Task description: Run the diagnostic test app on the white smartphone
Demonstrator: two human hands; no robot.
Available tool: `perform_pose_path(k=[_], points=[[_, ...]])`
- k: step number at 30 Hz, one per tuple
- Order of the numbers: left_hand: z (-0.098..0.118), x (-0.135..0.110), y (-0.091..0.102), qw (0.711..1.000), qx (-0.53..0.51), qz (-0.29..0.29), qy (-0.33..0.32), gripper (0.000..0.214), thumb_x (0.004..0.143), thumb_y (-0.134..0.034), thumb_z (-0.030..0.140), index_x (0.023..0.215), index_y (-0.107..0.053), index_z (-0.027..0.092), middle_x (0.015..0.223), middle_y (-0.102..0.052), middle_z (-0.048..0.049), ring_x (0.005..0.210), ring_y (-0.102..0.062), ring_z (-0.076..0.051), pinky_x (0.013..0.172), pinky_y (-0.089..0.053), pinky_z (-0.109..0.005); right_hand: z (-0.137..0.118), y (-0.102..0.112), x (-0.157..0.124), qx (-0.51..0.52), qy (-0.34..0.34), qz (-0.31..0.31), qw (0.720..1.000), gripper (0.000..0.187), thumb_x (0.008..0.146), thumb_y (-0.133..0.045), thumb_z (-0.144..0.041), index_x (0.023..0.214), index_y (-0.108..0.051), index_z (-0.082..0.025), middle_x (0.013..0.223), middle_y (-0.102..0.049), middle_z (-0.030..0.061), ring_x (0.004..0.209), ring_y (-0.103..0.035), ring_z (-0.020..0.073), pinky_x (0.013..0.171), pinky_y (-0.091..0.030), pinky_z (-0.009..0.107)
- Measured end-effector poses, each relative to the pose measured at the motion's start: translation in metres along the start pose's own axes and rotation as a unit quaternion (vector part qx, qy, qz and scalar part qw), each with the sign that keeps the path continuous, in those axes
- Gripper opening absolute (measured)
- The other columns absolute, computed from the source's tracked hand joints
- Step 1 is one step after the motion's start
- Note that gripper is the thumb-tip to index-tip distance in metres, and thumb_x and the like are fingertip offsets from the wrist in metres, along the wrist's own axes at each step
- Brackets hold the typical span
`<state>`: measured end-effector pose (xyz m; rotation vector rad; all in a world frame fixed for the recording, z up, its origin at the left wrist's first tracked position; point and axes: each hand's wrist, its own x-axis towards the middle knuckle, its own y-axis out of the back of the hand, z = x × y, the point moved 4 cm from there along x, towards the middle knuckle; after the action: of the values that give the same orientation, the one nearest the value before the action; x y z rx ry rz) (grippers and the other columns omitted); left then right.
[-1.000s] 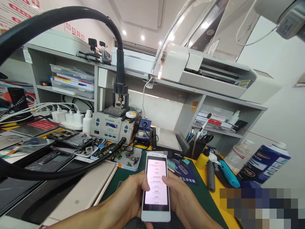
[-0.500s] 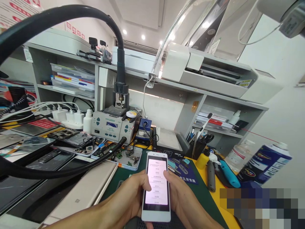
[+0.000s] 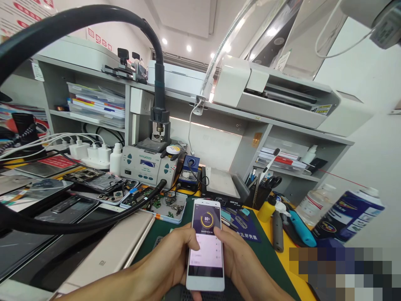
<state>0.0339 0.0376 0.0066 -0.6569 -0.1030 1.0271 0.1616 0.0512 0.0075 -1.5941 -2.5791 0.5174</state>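
Note:
A white smartphone [image 3: 206, 244] is held upright over the green mat [image 3: 266, 255] at the bottom centre. Its lit screen shows a dark top panel with an orange ring reading 80, and a pale list below. My left hand [image 3: 167, 261] wraps the phone's left edge, thumb resting on the glass. My right hand [image 3: 241, 263] grips the right edge, its thumb lying on the screen near the middle.
A gold phone back [image 3: 109, 251] and several dismantled phones [image 3: 94, 182] lie at left under a thick black hose [image 3: 78, 225]. A soldering station [image 3: 147, 165] stands behind. Tool cup [image 3: 263, 190], yellow bottle [image 3: 265, 210], blue-handled tool [image 3: 299, 228] and spray can [image 3: 347, 215] stand at right.
The phone's screen has switched from a plain pale list to a page with a dark header and an orange ring. Both hands keep their hold; the right thumb has shifted slightly.

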Motion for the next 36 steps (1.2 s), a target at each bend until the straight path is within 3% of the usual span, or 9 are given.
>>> perform_pose_path(k=[8,17,27,36], points=[[-0.0014,-0.0006,0.0007,1.000,-0.023,0.004,0.008,0.047,0.077,-0.042,0.029,0.120,-0.055,0.016,0.081,-0.064,-0.0074,0.075,-0.066,-0.025,0.046,-0.053,-0.027,0.0040,0.0045,0.0018,0.025,0.004,0.004,1.000,0.045,0.085,-0.065,-0.043,0.124,-0.065,-0.020,0.110,-0.070,0.0084,0.097,-0.064,0.0275,0.088,-0.049,0.039],[-0.0044,0.0024,0.0029,0.999,-0.028,-0.021,0.009,0.043,0.089,-0.041,0.043,0.116,-0.059,0.015,0.089,-0.068,-0.0104,0.076,-0.067,-0.025,0.045,-0.054,-0.027,0.0049,0.0040,0.0002,0.040,0.007,0.001,0.999,0.048,0.088,-0.058,-0.034,0.134,-0.058,-0.020,0.111,-0.070,0.0095,0.103,-0.063,0.0290,0.092,-0.049,0.042],[-0.0038,0.0018,0.0024,0.999,-0.030,-0.003,0.012,0.047,0.088,-0.042,0.043,0.117,-0.059,0.011,0.082,-0.063,-0.0089,0.075,-0.065,-0.024,0.044,-0.053,-0.026,0.0031,0.0035,0.0001,0.029,0.000,-0.010,1.000,0.047,0.067,-0.064,-0.019,0.114,-0.069,-0.020,0.095,-0.071,0.0054,0.088,-0.064,0.0245,0.086,-0.049,0.038],[-0.0030,0.0052,0.0029,0.999,-0.040,-0.026,0.010,0.047,0.092,-0.041,0.047,0.121,-0.059,0.014,0.088,-0.068,-0.0104,0.075,-0.067,-0.024,0.043,-0.054,-0.026,0.0010,0.0030,-0.0002,0.026,-0.003,-0.021,0.999,0.051,0.068,-0.060,-0.021,0.118,-0.067,-0.020,0.097,-0.070,0.0062,0.087,-0.063,0.0246,0.083,-0.049,0.037]])
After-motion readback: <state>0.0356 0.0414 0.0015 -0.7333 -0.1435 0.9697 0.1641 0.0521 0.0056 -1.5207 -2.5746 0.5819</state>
